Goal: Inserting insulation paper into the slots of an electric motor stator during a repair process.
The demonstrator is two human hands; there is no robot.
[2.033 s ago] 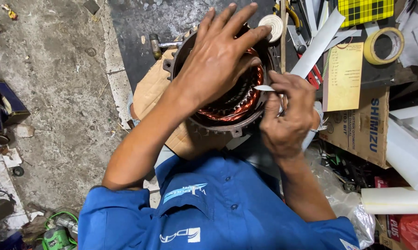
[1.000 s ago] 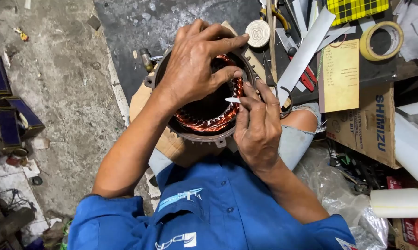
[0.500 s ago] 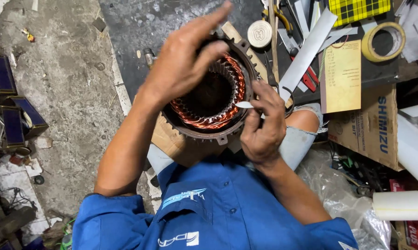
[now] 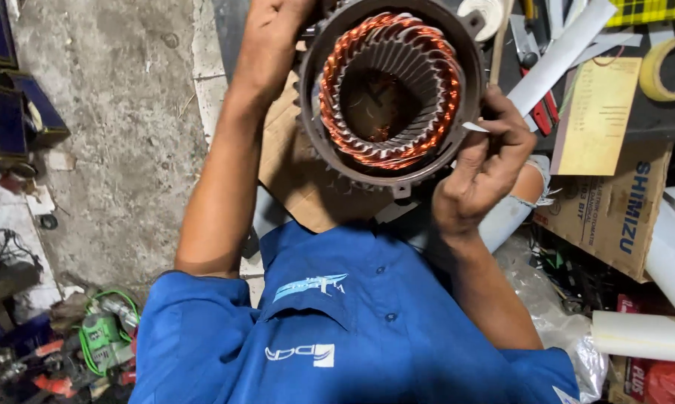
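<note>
Steadying the motor stator [image 4: 393,97] on edge, bore facing up at the camera, resting over a cardboard sheet [image 4: 300,172] on the lap, above the concrete floor [image 4: 128,150].

Left hand [image 4: 274,37] pressing on the housing's upper-left rim. Fingers running off the top of the frame, so cannot tell whether actually clamping or just bracing.

Right hand [image 4: 487,161] clenching at the right rim, pinching a small white insulation slip [image 4: 474,127] between thumb and fingertips, tip touching the housing edge beside the copper windings [image 4: 352,52].

Risks, judging from this:
- Rolling or tipping off the lap: sitting on a curved edge with only one hand bracing. Likely cause: the pushing force from the right hand.
- Scraping enamel off the copper: forcing the slip in at an angle or dragging nails over the end turns. Ending in a shorted coil.
- Buckling or tearing the slip: pinching it so near the tip, feeding it skewed into a slot.
- Missing the slot: working at the outer rim with the knuckles partly blocking the view.
- Cutting fingers on lamination edges or housing lugs while pressing hard.
- Knocking the clutter close by on the right: white paper strips [image 4: 554,56], tape roll [image 4: 670,67], cardboard box [image 4: 614,209].
</note>
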